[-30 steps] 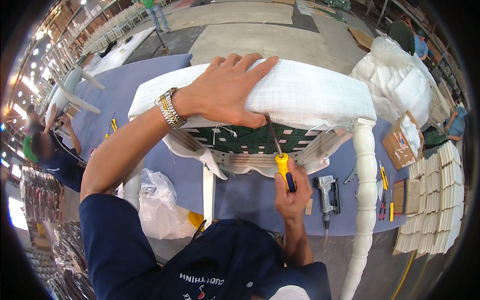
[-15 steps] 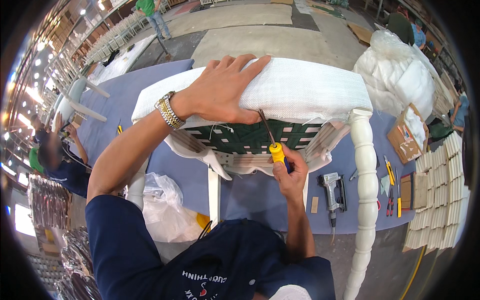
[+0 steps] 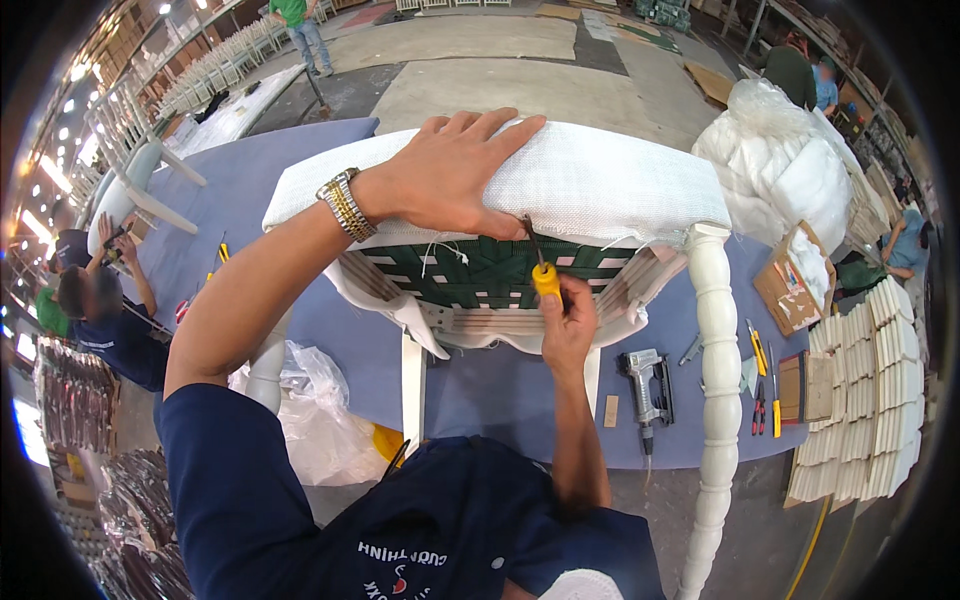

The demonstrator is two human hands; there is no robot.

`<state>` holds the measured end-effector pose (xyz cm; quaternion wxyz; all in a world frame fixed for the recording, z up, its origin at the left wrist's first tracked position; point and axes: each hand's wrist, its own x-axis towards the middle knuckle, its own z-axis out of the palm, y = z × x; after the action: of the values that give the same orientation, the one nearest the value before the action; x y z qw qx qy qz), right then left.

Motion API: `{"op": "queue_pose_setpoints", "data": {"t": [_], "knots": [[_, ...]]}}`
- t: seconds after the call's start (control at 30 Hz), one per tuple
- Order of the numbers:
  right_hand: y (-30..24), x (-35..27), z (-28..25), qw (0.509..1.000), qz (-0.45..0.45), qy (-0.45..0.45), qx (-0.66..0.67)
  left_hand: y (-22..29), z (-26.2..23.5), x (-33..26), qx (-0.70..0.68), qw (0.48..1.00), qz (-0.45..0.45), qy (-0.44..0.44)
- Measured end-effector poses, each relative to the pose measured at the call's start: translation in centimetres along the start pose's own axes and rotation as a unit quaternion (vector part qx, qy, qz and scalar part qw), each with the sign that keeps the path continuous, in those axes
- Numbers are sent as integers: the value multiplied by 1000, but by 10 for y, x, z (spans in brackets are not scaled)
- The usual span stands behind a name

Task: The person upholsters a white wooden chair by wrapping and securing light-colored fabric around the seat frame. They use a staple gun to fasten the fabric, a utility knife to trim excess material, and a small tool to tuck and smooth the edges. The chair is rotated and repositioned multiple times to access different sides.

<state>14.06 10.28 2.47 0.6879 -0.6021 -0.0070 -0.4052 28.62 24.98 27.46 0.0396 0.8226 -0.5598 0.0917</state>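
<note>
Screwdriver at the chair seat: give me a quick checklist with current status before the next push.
1. Left hand pressed flat on the white upholstered seat: ok.
2. Right hand closed around the yellow-handled screwdriver: ok.
3. Screwdriver tip seated at the fabric edge: cannot tell, the tip is too small to make out.
4. Left fingers away from the shaft: not ok, the thumb lies right beside it.
5. Chair resting on the blue table, turned leg hanging past the edge: ok.
6. Staple gun lying nearby on the table: ok.
</note>
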Motion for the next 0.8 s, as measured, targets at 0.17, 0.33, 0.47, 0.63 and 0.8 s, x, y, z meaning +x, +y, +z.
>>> {"op": "queue_pose_setpoints", "data": {"t": [0.17, 0.33, 0.47, 0.63, 0.8], "knots": [[-25, -10, -9, 990, 113, -61, 63, 1, 0, -2, 13, 1000, 2, 7], [-35, 25, -6, 874, -256, 62, -408, 1, 3, -6, 21, 999, 25, 25], [-42, 4, -7, 986, 110, -112, -64, -1, 4, 0, 25, 997, 60, 37], [-31, 8, -12, 965, 154, -178, 113, 3, -9, 3, 28, 996, 90, 0], [-41, -72, -80, 983, 154, -102, 4, 31, -23, -24, 35, 988, 143, -47]]}}
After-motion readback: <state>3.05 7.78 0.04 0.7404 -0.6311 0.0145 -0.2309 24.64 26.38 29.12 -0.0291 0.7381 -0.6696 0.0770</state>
